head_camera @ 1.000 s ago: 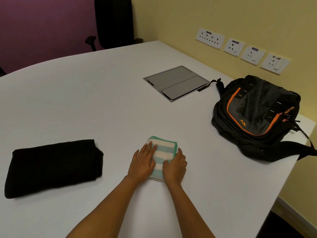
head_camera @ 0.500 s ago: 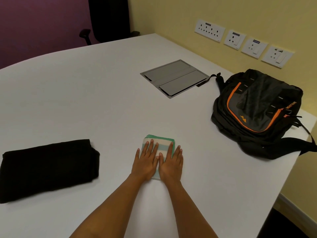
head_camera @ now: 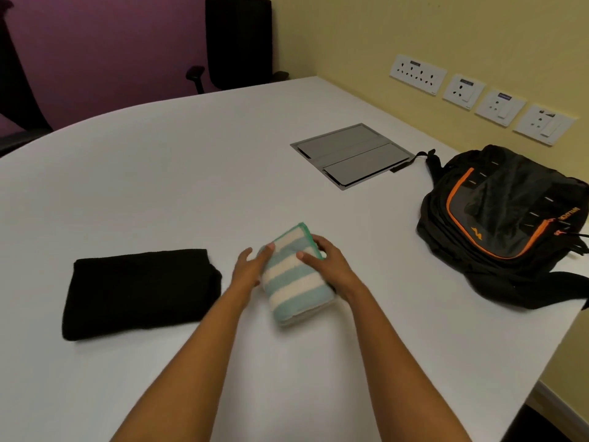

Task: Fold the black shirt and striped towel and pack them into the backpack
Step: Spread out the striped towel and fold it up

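Observation:
The striped towel (head_camera: 294, 279), folded into a small green-and-cream block, sits tilted at the middle of the white table (head_camera: 159, 186). My left hand (head_camera: 250, 266) grips its left side and my right hand (head_camera: 328, 266) grips its right side, fingers curled over the top. The black shirt (head_camera: 137, 291) lies folded flat to the left of my hands, untouched. The black backpack (head_camera: 503, 218) with orange trim lies closed on the table at the right, near the edge.
A grey hatch panel (head_camera: 350, 154) is set into the table beyond the towel. Wall sockets (head_camera: 478, 97) line the yellow wall at the right. A black office chair (head_camera: 236, 43) stands behind the table's far edge. The table edge runs close past the backpack.
My hands went from pressing flat on top of the towel to gripping its two sides. The towel now sits tilted and raised at its far end. The camera view shifted.

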{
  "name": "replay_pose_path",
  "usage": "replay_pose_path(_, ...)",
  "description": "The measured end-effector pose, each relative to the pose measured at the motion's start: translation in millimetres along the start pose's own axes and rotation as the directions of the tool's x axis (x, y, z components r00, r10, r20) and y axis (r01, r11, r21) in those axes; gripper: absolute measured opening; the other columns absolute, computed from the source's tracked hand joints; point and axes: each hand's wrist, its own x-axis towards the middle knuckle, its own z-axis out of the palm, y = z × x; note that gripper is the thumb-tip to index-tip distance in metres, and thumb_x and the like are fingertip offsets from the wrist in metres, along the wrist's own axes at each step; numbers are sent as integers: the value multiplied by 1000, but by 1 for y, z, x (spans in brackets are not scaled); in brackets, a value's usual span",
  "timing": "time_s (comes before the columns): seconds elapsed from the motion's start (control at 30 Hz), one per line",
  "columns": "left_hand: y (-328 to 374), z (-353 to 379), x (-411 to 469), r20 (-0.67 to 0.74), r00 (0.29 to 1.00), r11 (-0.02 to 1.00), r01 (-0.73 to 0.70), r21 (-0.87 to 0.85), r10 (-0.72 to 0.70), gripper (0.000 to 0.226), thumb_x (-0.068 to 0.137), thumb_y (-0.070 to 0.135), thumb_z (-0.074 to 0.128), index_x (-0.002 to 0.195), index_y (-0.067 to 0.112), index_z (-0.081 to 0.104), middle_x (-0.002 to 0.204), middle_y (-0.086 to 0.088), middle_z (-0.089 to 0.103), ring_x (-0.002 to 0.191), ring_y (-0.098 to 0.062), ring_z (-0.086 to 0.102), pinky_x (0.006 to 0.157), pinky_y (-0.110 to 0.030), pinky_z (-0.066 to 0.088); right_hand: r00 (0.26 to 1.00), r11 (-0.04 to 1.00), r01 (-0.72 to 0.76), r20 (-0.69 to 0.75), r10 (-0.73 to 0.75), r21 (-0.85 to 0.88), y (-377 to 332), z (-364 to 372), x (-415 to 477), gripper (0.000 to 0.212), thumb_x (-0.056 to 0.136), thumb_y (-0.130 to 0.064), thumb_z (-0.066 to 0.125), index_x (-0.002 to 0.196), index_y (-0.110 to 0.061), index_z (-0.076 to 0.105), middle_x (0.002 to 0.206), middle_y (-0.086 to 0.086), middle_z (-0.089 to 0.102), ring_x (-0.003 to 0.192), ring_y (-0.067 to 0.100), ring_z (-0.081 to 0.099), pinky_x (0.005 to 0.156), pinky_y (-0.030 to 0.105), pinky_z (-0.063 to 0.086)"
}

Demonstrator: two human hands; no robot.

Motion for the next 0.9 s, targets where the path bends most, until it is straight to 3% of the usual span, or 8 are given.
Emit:
replay_pose_path(0.1, 25, -51, -5, 270, 961, 997, 38, 61, -54, 78, 64, 75, 64, 125, 26, 59, 122, -2, 65, 111, -21, 61, 95, -38, 49, 954, 989, 48, 300, -3, -142, -43, 11, 2, 42, 86, -24, 68, 125, -24, 55, 115, -4, 61, 94, 9, 62, 74, 17, 52)
replay_pose_path(0.2, 41, -86, -19, 402, 910, 979, 17, 202, -99, 67, 67, 67, 68, 118, 24, 63, 113, -3, 70, 107, -24, 65, 95, -42, 50, 897, 942, 115, 440, 37, -314, -72, 38, 10, 43, 83, -29, 70, 123, -33, 55, 118, -3, 61, 94, 11, 64, 77, 22, 53)
replay_pose_path(0.3, 45, -111, -27, 271, 962, 984, -18, 179, -32, 64, 63, 60, 74, 113, 21, 65, 107, -6, 72, 100, -25, 67, 87, -40, 54, 924, 922, 160, 381, -15, -352, -83, 70, 18, 47, 81, -34, 72, 124, -33, 54, 115, -1, 59, 97, 12, 60, 86, 29, 52)
replay_pose_path(0.43, 46, -142, -29, 90, 993, 997, -74, 15, 73, 43, 79, 46, 69, 111, 17, 64, 110, -8, 69, 99, -26, 66, 82, -38, 55, 999, 989, -6, 51, 13, -149, -71, 101, 17, 64, 80, -50, 67, 135, -27, 44, 125, -2, 55, 109, 15, 55, 85, 28, 44)
replay_pose_path(0.53, 46, -163, -29, 22, 995, 990, -90, -107, 93, 40, 84, 42, 65, 115, 18, 62, 111, -8, 68, 101, -25, 65, 82, -37, 54, 966, 972, -237, 113, 234, 10, -56, 129, 10, 74, 82, -56, 60, 141, -21, 31, 133, 3, 50, 109, 20, 54, 82, 32, 46)
replay_pose_path(0.63, 46, -181, -28, 2, 996, 981, -91, -171, 93, 40, 86, 43, 62, 118, 19, 61, 111, -7, 67, 102, -26, 64, 81, -38, 54, 938, 918, -340, 136, 318, 202, -46, 159, 10, 76, 82, -49, 65, 142, -17, 30, 130, 7, 53, 108, 24, 57, 84, 39, 52)
replay_pose_path(0.77, 43, -211, -26, -112, 982, 981, -163, -108, 151, 44, 90, 41, 58, 128, 18, 53, 119, -7, 63, 103, -25, 62, 78, -35, 53, 943, 854, -332, 115, 313, 401, -45, 195, 12, 81, 81, -27, 74, 144, -20, 23, 134, 13, 52, 111, 28, 58, 86, 43, 53)
replay_pose_path(0.9, 31, -234, -28, -281, 929, 970, -228, 83, 242, 42, 93, 30, 54, 133, 18, 47, 122, -4, 57, 100, -19, 55, 75, -30, 46, 975, 939, -207, -25, 222, 277, -35, 227, 15, 75, 79, -23, 76, 140, -21, 33, 134, 7, 51, 112, 23, 56, 94, 44, 50)
